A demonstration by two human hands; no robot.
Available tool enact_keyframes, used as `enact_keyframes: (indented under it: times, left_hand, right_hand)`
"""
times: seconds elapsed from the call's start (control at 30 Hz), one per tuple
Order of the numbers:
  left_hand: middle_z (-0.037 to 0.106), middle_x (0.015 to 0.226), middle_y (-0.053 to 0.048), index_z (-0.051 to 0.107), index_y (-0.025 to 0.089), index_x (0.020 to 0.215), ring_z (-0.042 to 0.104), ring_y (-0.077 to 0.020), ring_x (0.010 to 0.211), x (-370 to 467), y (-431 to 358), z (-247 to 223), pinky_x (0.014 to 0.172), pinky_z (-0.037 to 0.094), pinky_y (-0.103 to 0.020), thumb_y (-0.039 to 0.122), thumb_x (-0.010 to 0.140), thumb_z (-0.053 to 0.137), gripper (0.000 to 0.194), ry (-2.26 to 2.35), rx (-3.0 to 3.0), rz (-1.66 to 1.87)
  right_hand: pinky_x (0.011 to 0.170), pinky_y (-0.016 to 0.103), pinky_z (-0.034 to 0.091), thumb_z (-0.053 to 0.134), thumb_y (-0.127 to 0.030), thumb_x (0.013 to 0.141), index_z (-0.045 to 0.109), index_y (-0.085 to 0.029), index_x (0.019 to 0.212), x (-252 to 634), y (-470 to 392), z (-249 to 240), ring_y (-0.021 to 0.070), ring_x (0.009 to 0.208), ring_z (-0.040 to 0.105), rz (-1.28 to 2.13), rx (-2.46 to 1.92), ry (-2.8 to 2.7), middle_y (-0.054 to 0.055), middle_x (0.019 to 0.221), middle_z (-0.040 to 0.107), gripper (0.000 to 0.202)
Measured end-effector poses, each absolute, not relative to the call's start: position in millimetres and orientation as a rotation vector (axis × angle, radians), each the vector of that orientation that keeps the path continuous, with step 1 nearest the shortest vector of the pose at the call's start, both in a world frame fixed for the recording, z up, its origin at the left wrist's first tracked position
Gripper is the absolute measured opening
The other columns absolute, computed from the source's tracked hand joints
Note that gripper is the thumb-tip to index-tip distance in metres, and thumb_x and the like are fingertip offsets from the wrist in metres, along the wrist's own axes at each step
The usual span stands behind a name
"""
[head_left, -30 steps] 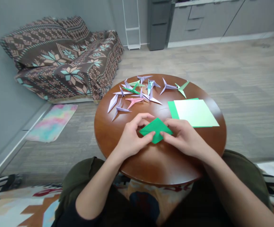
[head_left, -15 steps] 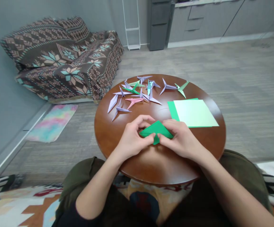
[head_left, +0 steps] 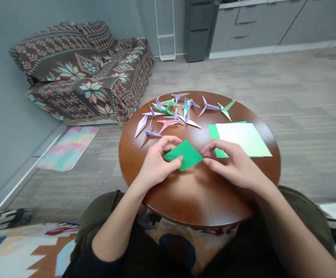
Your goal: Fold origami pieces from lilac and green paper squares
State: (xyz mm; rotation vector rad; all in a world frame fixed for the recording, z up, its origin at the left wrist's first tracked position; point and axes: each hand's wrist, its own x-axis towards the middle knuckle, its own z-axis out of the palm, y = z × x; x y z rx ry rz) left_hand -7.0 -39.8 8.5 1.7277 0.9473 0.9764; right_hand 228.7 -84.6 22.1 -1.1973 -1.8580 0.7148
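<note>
A folded green square of origami paper (head_left: 189, 156) is held up over the round table, one corner toward me, with a crease running across it. My left hand (head_left: 159, 160) grips its left side, thumb on the front face and fingers behind. At the right corner is my right hand (head_left: 228, 160), thumb and fingers parted, the thumb tip at or just beside the corner; whether it touches I cannot tell.
Several folded paper cranes in purple, green and pink, such as a pink crane (head_left: 168, 124), lie at the table's (head_left: 202, 200) far left. Pale green paper sheets (head_left: 246, 139) lie over darker green ones on the right. A patterned sofa (head_left: 92, 77) stands beyond.
The green paper has opened out into a fuller diamond and shifted left with my left hand. My right hand has moved right and parted its fingers. The view has turned slightly left.
</note>
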Motion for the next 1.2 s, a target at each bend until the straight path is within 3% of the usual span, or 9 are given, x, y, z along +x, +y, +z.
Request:
enact_keyframes:
  times: [0.07,0.2,0.4,0.57,0.73,0.93,1.2]
  left_hand:
    - [0.076,0.090,-0.002,0.064,0.018,0.117,0.069,-0.0149,0.076,-4,-42,7,0.072,0.051,-0.024,0.016,0.079,0.076,0.039,0.933,1.723,0.964]
    - [0.076,0.091,-0.002,0.064,0.018,0.116,0.070,-0.0149,0.078,4,-49,7,0.074,0.051,-0.024,0.017,0.081,0.076,0.037,0.881,1.699,0.956]
    - [0.076,0.086,-0.002,0.064,0.017,0.112,0.067,-0.0128,0.072,6,-50,10,0.068,0.049,-0.022,0.018,0.079,0.079,0.036,0.876,1.607,0.970]
    - [0.077,0.086,-0.003,0.064,0.017,0.111,0.068,-0.0138,0.073,-1,-44,13,0.070,0.051,-0.023,0.019,0.077,0.082,0.038,0.919,1.588,1.007]
    - [0.077,0.086,-0.003,0.065,0.017,0.111,0.069,-0.0142,0.071,-7,-38,14,0.067,0.053,-0.023,0.023,0.076,0.082,0.039,0.953,1.583,1.032]
    - [0.077,0.087,-0.003,0.064,0.017,0.112,0.070,-0.0138,0.072,-3,-42,13,0.068,0.054,-0.022,0.022,0.078,0.080,0.038,0.931,1.565,1.043]
    - [0.077,0.095,-0.002,0.066,0.019,0.116,0.070,-0.0164,0.081,4,-51,12,0.075,0.053,-0.025,0.016,0.077,0.076,0.040,0.965,1.789,0.990]
  right_hand:
    - [0.075,0.032,0.048,0.070,-0.024,0.089,0.066,-0.021,0.094,222,-85,21,0.0210,0.084,0.064,0.744,-1.170,-1.875,0.004,0.092,0.072,0.008]
    - [0.063,0.031,0.040,0.062,-0.023,0.092,0.056,-0.022,0.074,208,-86,16,0.0171,0.066,0.055,0.696,-1.197,-1.923,0.000,0.070,0.061,0.020]
    - [0.067,0.032,0.039,0.061,-0.019,0.088,0.050,-0.023,0.070,209,-86,11,0.0175,0.066,0.053,0.482,-1.179,-1.970,-0.001,0.066,0.056,0.022]
    - [0.068,0.031,0.043,0.061,-0.015,0.086,0.061,-0.022,0.079,216,-85,14,0.0180,0.068,0.060,0.536,-1.171,-1.933,0.001,0.073,0.067,0.009]
    - [0.065,0.030,0.045,0.062,-0.013,0.084,0.061,-0.022,0.075,226,-85,19,0.0178,0.066,0.061,0.575,-1.211,-1.893,0.000,0.070,0.066,0.012]
    - [0.076,0.033,0.050,0.072,-0.026,0.091,0.068,-0.022,0.094,220,-86,18,0.0230,0.085,0.068,0.657,-1.198,-1.835,0.004,0.091,0.074,0.007]
    - [0.071,0.033,0.045,0.064,-0.020,0.096,0.067,-0.020,0.088,209,-89,13,0.0203,0.076,0.064,0.687,-1.153,-1.894,0.004,0.083,0.072,0.009]
